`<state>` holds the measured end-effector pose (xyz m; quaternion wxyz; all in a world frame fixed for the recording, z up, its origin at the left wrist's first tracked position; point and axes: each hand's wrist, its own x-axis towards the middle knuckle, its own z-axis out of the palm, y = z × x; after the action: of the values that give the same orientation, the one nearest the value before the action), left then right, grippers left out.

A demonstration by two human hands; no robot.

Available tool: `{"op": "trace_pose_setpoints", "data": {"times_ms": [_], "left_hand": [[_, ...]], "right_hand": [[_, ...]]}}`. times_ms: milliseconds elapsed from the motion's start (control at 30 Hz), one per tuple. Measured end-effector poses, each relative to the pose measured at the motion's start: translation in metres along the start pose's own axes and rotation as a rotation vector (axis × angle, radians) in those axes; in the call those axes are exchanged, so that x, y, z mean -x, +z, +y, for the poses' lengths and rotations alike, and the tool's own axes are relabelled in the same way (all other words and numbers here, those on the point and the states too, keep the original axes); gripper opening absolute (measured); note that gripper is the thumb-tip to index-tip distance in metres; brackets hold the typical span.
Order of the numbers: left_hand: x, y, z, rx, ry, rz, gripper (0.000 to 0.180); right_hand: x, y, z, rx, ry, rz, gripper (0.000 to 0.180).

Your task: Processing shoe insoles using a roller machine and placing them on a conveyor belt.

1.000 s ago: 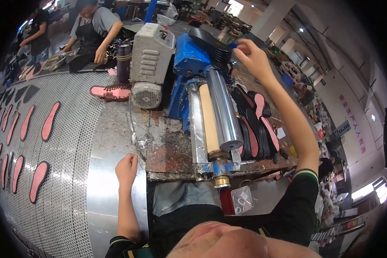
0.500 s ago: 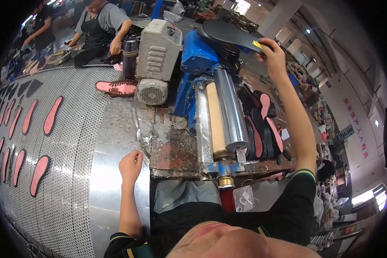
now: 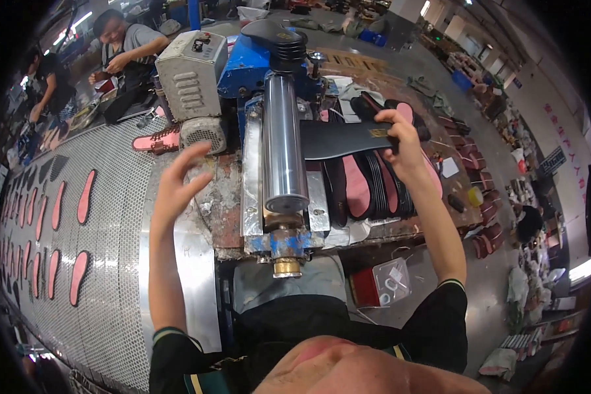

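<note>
My right hand (image 3: pixel 406 143) grips one end of a black insole (image 3: pixel 340 139). The insole's other end reaches the right side of a shiny metal roller (image 3: pixel 282 144); whether it is between the rollers I cannot tell. My left hand (image 3: pixel 182 182), fingers spread and holding nothing, is raised left of the roller, near a grey motor (image 3: pixel 202 135). Below the held insole, rows of black and pink insoles (image 3: pixel 357 190) stand packed on the bench. More black insoles (image 3: pixel 269 34) are stacked on the blue machine body (image 3: pixel 244 65).
To the left, a perforated metal conveyor (image 3: pixel 121 223) carries several pink insoles with black edges (image 3: pixel 80 279). A grey machine housing (image 3: pixel 189 79) stands behind the motor. Far left, a co-worker (image 3: pixel 128 56) uses both hands. A red and clear box (image 3: pixel 381 282) is below the bench.
My right hand has brought the black insole down from the upper right to the roller. My left hand has risen and opened. The view has shifted to the right.
</note>
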<state>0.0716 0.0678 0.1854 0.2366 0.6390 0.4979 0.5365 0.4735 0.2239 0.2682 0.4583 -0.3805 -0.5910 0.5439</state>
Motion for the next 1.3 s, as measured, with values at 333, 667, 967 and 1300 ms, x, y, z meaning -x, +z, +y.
{"op": "trace_pose_setpoints", "data": {"times_ms": [333,667,967,1300], "left_hand": [[-0.053,-0.017,0.056,-0.536,0.174,-0.439,0.083],[-0.012,-0.092,-0.005,-0.574,0.053,-0.425,0.088],[0.203,-0.143,-0.068,0.423,-0.808,0.309,0.043],[0.381,-0.182,-0.091,0.492,-1.092,1.028,0.07]], "right_hand": [[0.131,-0.03,0.104,0.029,0.26,-0.533,0.036],[0.247,0.038,0.298,0.097,0.96,-0.703,0.05],[0.255,0.039,0.297,0.255,0.81,-0.536,0.057],[0.238,0.031,0.306,0.242,0.9,-0.641,0.058]]}}
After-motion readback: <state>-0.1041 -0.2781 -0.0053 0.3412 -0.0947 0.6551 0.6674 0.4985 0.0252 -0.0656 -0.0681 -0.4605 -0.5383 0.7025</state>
